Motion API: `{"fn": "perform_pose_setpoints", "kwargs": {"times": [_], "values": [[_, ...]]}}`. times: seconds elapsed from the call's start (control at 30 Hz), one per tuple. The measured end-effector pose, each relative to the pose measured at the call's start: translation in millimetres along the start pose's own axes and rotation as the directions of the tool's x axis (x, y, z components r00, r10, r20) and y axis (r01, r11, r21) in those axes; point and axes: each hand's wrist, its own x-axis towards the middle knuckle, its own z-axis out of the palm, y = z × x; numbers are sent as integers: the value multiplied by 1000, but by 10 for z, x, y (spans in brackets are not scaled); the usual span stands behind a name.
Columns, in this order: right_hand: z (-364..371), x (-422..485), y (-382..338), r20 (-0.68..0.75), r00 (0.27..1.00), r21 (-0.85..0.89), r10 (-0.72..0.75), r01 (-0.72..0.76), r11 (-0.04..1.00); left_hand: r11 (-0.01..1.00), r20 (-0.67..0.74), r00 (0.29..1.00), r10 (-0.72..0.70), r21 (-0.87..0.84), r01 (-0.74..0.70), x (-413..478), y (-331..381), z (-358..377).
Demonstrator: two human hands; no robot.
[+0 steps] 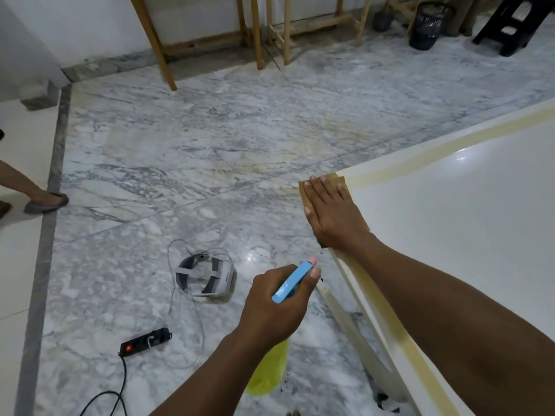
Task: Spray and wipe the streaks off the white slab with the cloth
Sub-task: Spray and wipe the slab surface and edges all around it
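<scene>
The white slab (456, 223) fills the right side, with tan tape along its edges. My right hand (333, 211) lies flat with straight fingers on a brown cloth (336, 179) at the slab's near-left corner. The cloth is mostly hidden under the hand. My left hand (276, 304) grips a spray bottle by its blue trigger head (289, 285), just left of the slab's edge and over the floor. The bottle's yellow body (267, 373) hangs below my wrist.
On the marble floor lie a white headset (207, 276) with a cable and a black power strip (145, 340) with a red light. Another person's foot (45, 202) stands at the left. Wooden frame legs (163, 52), a black basket (428, 25) and a black stool (516, 25) are at the back.
</scene>
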Motion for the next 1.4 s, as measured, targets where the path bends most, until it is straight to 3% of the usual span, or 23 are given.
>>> {"fn": "perform_pose_setpoints", "kwargs": {"times": [0.6, 0.9, 1.17, 1.4], "values": [[76, -1504, 64, -7, 1000, 3, -4, 4, 1000, 1000, -34, 999, 13, -22, -14, -866, 149, 641], [92, -3024, 92, 17, 1000, -10, -1, 1, 1000, 997, -27, 998, -64, 35, 65, -1968, 195, 1118], [183, -4781, 119, -10, 1000, 50, 21, -20, 999, 987, 23, 987, -156, -23, 157, -3171, 206, 1658], [335, -6194, 71, -112, 993, 123, 28, -14, 992, 984, 44, 983, -176, -29, 177, -3973, 170, 2060]]}}
